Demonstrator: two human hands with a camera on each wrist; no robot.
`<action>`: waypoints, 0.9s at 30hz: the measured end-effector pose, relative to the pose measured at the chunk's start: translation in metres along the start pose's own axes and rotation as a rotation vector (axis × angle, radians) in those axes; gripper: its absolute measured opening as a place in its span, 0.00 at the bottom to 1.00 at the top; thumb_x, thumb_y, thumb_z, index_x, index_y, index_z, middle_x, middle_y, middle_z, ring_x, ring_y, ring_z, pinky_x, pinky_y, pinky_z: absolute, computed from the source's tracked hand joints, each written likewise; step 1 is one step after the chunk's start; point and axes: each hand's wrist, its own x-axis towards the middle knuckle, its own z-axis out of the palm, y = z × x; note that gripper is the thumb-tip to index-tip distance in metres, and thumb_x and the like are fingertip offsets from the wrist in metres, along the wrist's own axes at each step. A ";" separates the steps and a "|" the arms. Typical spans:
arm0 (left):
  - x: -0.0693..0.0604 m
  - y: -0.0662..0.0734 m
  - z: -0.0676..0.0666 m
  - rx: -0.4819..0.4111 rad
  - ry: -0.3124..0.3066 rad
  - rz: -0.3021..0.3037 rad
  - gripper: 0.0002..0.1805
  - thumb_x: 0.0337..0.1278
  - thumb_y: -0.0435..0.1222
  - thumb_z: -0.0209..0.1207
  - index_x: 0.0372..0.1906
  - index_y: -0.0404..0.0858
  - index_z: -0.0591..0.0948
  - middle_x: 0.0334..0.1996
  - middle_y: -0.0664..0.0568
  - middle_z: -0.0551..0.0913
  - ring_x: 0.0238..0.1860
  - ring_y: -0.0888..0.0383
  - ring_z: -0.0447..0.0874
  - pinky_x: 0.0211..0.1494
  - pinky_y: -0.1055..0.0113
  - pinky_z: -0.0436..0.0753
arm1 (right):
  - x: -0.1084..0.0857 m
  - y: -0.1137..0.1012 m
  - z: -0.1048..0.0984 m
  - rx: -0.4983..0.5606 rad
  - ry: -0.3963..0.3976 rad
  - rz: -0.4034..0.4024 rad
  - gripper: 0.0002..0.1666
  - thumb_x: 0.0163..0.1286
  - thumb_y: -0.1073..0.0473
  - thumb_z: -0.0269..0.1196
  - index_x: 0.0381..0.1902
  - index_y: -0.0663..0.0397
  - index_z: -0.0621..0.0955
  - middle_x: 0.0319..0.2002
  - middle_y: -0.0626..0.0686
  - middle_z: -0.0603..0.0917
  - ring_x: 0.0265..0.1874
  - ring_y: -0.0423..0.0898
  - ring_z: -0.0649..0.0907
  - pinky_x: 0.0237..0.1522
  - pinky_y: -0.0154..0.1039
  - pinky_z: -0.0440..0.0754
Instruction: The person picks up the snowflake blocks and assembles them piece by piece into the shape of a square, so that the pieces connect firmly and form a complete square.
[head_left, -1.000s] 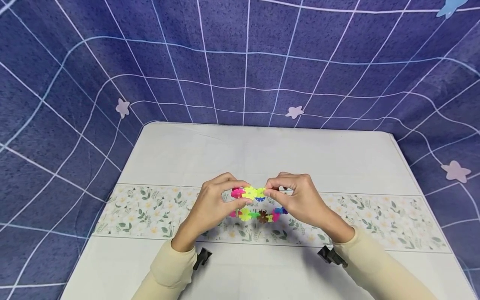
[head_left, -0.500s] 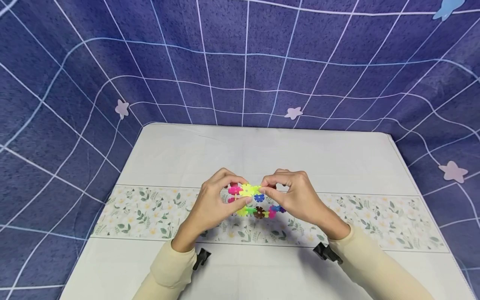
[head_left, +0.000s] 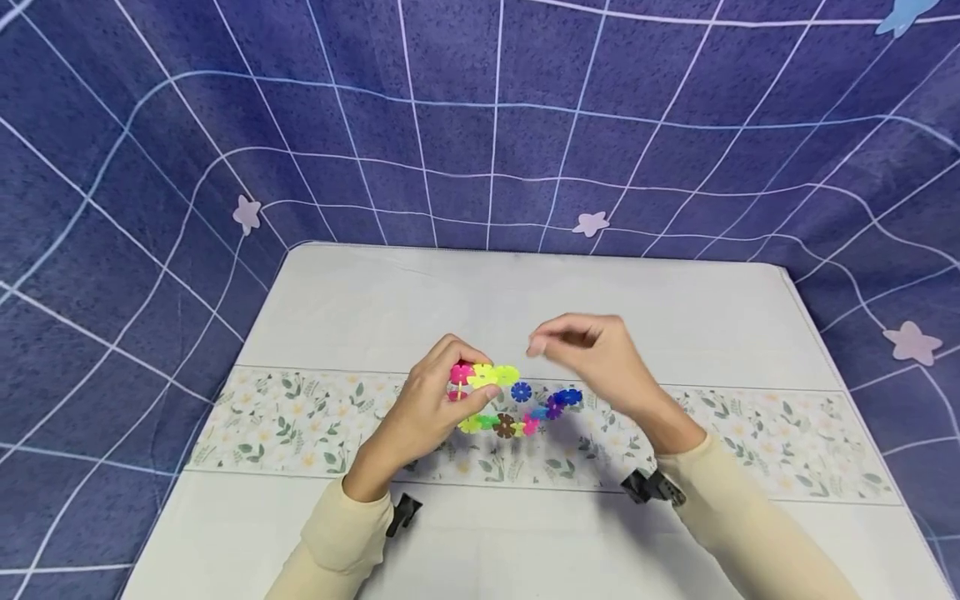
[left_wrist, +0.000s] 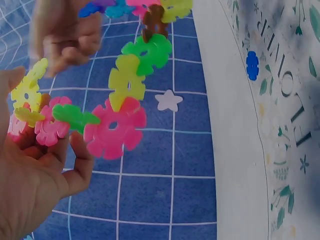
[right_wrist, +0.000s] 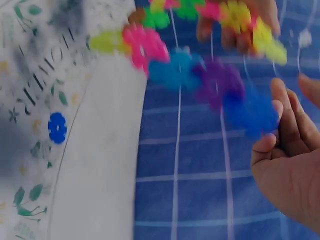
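Note:
My left hand [head_left: 423, 408] pinches a yellow piece [head_left: 482, 376] in a curved chain of interlocking flower-shaped plastic discs [head_left: 505, 426]. A yellow-green disc [head_left: 507, 375] forms the nearer free end. From there the chain runs round through pink, green, yellow, brown and purple discs to a dark blue end disc [head_left: 570, 397]. My right hand [head_left: 600, 367], blurred, hovers above and right of the gap between the two ends. Its fingers curl loosely and nothing shows between them. In the right wrist view the blue end [right_wrist: 250, 112] appears close by its fingertips; contact cannot be told.
A loose blue flower disc [head_left: 521, 392] lies on the table's floral band, beneath the chain. The white table [head_left: 480, 308] extends around the hands. Blue gridded fabric [head_left: 450, 125] with stars encloses its back and sides. Dark wrist mounts [head_left: 405, 515] sit on both forearms.
My right hand has let go of the yellow-green disc and lifted up and away from it. The chain in my left hand has shifted slightly left, showing the blue end and the loose disc more fully.

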 end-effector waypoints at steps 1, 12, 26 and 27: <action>0.000 0.000 -0.001 -0.001 0.006 0.000 0.14 0.66 0.41 0.68 0.50 0.41 0.80 0.48 0.54 0.80 0.48 0.60 0.79 0.52 0.63 0.80 | 0.005 0.007 -0.003 0.041 0.015 0.031 0.10 0.69 0.61 0.69 0.46 0.59 0.89 0.37 0.48 0.91 0.36 0.47 0.87 0.42 0.35 0.85; 0.000 -0.001 -0.006 -0.012 0.043 0.025 0.14 0.64 0.38 0.68 0.50 0.39 0.79 0.48 0.52 0.81 0.47 0.59 0.79 0.51 0.64 0.80 | 0.021 0.107 0.019 -0.411 -0.211 0.067 0.13 0.65 0.66 0.69 0.46 0.68 0.88 0.34 0.57 0.92 0.29 0.39 0.86 0.33 0.32 0.85; -0.005 -0.005 -0.004 -0.025 0.049 0.014 0.14 0.64 0.37 0.69 0.51 0.41 0.79 0.48 0.52 0.80 0.46 0.60 0.78 0.49 0.65 0.79 | 0.013 0.115 0.049 -0.642 -0.126 -0.006 0.12 0.60 0.62 0.76 0.39 0.64 0.89 0.30 0.54 0.85 0.33 0.46 0.80 0.41 0.44 0.81; -0.005 -0.005 -0.004 -0.026 0.052 0.012 0.15 0.64 0.37 0.69 0.51 0.41 0.79 0.48 0.52 0.80 0.45 0.60 0.78 0.48 0.66 0.80 | 0.014 0.115 0.050 -0.637 -0.128 0.002 0.12 0.60 0.62 0.77 0.39 0.63 0.88 0.30 0.53 0.84 0.33 0.46 0.79 0.41 0.44 0.80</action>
